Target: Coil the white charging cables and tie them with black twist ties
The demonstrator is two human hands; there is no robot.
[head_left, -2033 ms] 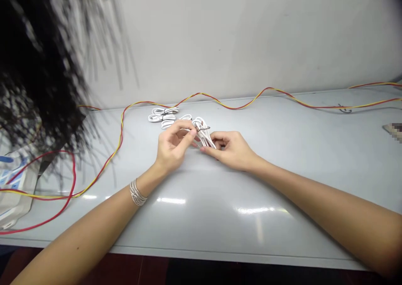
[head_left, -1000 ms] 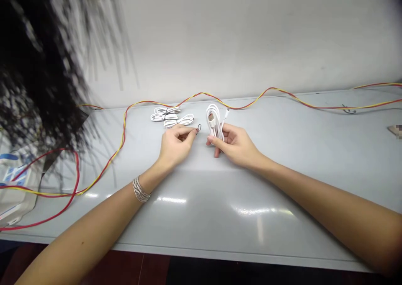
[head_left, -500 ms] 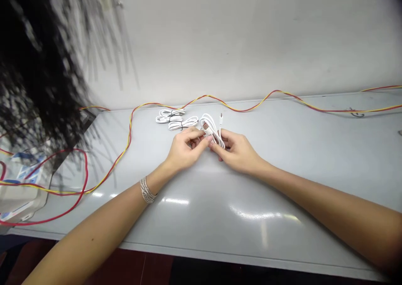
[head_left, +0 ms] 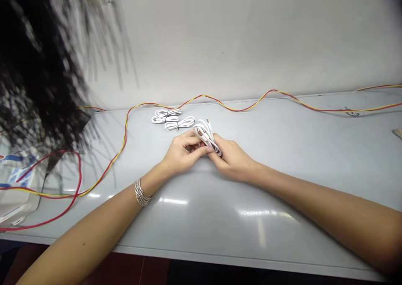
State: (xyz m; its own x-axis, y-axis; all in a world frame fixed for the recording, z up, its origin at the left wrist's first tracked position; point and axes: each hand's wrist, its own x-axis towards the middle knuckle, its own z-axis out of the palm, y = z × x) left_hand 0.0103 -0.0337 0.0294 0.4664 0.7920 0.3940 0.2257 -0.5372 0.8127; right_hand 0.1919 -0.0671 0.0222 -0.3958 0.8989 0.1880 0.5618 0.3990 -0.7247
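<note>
A coiled white cable (head_left: 205, 133) is held between both hands above the grey table, its connector ends sticking up on the far side. My left hand (head_left: 185, 152) pinches the coil from the left, thumb across its near end. From the right, my right hand (head_left: 230, 157) grips the same coil, its thumb meeting the left thumb. Just beyond my left hand lie several white cable bundles (head_left: 179, 123), each bound with a dark tie. Parts of the held coil are hidden behind the fingers.
A twisted red and yellow wire (head_left: 125, 128) runs along the back of the table (head_left: 282, 147) and down its left side. A red cable (head_left: 79, 172) loops over a white and blue object (head_left: 19, 201) at far left. Dark blurred strands (head_left: 37, 67) cover the upper left.
The coil's upright connector has drawn in against the loops, and the right fingers have closed nearer around the coil. The view has shifted slightly to the right.
</note>
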